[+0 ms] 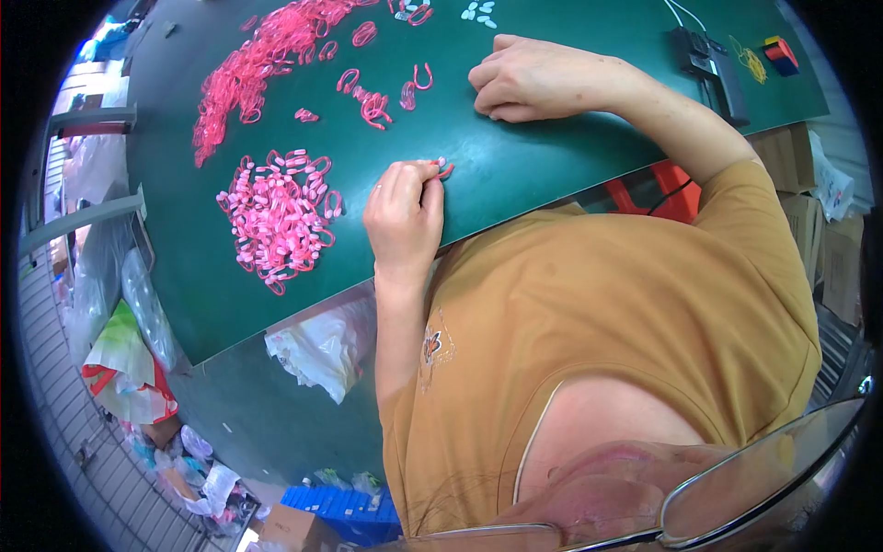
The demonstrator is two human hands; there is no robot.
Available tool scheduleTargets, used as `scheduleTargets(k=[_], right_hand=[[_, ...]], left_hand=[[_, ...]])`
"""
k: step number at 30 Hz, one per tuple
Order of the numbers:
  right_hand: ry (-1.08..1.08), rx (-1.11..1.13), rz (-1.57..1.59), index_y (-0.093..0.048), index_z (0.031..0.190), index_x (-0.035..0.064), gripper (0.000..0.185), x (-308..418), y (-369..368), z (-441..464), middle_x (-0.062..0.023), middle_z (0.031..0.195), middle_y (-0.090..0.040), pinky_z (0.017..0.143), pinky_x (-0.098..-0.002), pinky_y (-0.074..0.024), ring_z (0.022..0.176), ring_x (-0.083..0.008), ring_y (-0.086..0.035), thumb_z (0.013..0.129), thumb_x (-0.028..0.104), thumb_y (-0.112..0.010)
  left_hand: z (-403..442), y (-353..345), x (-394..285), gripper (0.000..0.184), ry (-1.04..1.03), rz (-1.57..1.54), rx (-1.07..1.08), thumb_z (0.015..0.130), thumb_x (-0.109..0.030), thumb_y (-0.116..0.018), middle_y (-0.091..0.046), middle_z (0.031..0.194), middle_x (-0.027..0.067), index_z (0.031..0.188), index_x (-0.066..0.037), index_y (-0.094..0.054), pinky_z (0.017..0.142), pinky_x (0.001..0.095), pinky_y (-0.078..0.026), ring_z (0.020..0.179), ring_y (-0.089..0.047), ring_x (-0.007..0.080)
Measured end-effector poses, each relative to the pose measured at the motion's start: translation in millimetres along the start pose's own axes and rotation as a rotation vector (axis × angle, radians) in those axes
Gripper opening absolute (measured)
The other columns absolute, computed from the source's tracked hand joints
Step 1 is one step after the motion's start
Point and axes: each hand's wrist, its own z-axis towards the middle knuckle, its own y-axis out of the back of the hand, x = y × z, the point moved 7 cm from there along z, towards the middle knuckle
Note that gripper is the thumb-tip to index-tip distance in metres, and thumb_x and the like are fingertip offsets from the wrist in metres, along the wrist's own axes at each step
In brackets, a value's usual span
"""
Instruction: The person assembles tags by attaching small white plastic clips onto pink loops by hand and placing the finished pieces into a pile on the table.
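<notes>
My left hand (402,216) is closed at the table's near edge, thumb and forefinger pinching a small red-pink band (446,169) whose end sticks out at the right. Farther right and forward, my right hand (533,81) rests over the green table (515,166) with its fingers curled together; whatever they may hold is hidden. Left of my left hand lies a pile of pink bands with pale pink ends (278,216). Several loose pink bands (372,105) are scattered ahead of it. Small pale pieces (479,13) lie beyond my right hand.
A long heap of clear pink bands (241,83) lies at the back left. At the right are a black power strip (727,87), a yellow string bundle (752,64) and a red-and-blue object (781,57). A white plastic bag (326,350) hangs below the near edge.
</notes>
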Motion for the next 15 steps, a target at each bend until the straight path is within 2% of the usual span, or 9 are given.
scheduleTargets(k=[1, 3, 5, 9, 10, 15], right_hand=[[0.007, 0.001, 0.003, -0.078, 0.109, 0.011, 0.014, 3.3, -1.2, 2.0, -0.0038, 0.098, -0.065, 0.098, -0.0387, -0.0459, 0.095, -0.0218, -0.066, 0.1, 0.021, -0.073], [0.109, -0.201, 0.197, -0.077, 0.108, 0.0095, 0.013, 18.2, 11.3, 1.8, -0.0034, 0.099, -0.067, 0.099, -0.0389, -0.0466, 0.095, -0.0222, -0.066, 0.098, 0.018, -0.074], [0.172, -0.346, 0.215, -0.078, 0.104, 0.0107, 0.013, 31.9, 13.7, 7.5, -0.0029, 0.095, -0.066, 0.099, -0.0402, -0.0466, 0.091, -0.0213, -0.068, 0.098, 0.021, -0.073], [0.245, -0.364, 0.186, -0.08, 0.107, 0.0116, 0.016, 47.0, 4.8, 18.9, -0.002, 0.097, -0.066, 0.099, -0.0403, -0.0462, 0.093, -0.0199, -0.067, 0.098, 0.023, -0.074], [0.245, -0.32, 0.205, -0.077, 0.108, 0.0101, 0.014, 48.0, 1.3, 21.5, -0.0028, 0.099, -0.066, 0.1, -0.0427, -0.0465, 0.098, -0.0209, -0.066, 0.096, 0.019, -0.077], [0.28, -0.288, 0.173, -0.078, 0.108, 0.0114, 0.015, 55.8, -2.6, 27.4, -0.0019, 0.096, -0.065, 0.1, -0.0426, -0.0457, 0.097, -0.0192, -0.066, 0.097, 0.021, -0.076]], left_hand=[[0.7, 0.4, -0.6, 0.016, -0.008, -0.003, -0.011, 0.085, 0.006, -0.077, -0.076, 0.092, 0.009, 0.091, -0.004, -0.066, 0.075, 0.0407, -0.058, 0.086, -0.075, 0.0282], [0.9, 0.0, -0.1, 0.016, -0.009, 0.005, -0.012, 0.086, 0.005, -0.077, -0.075, 0.092, 0.009, 0.091, -0.005, -0.065, 0.074, 0.0413, -0.058, 0.085, -0.074, 0.0286], [0.7, 0.1, -1.8, 0.016, -0.014, 0.009, -0.013, 0.086, 0.005, -0.077, -0.074, 0.091, 0.0089, 0.092, -0.005, -0.065, 0.074, 0.0419, -0.057, 0.084, -0.074, 0.0291], [0.7, -0.3, 0.1, 0.017, -0.004, 0.019, -0.015, 0.085, 0.004, -0.076, -0.072, 0.089, 0.0088, 0.092, -0.006, -0.063, 0.073, 0.0433, -0.056, 0.082, -0.072, 0.0303], [0.6, -0.1, 0.1, 0.018, -0.022, 0.009, -0.024, 0.084, 0.004, -0.076, -0.072, 0.089, 0.0088, 0.092, -0.006, -0.063, 0.073, 0.0435, -0.056, 0.082, -0.072, 0.0306], [0.6, -0.2, -1.1, 0.018, -0.036, 0.029, -0.029, 0.083, 0.004, -0.076, -0.072, 0.089, 0.0083, 0.091, -0.006, -0.063, 0.073, 0.043, -0.056, 0.082, -0.072, 0.0303]])
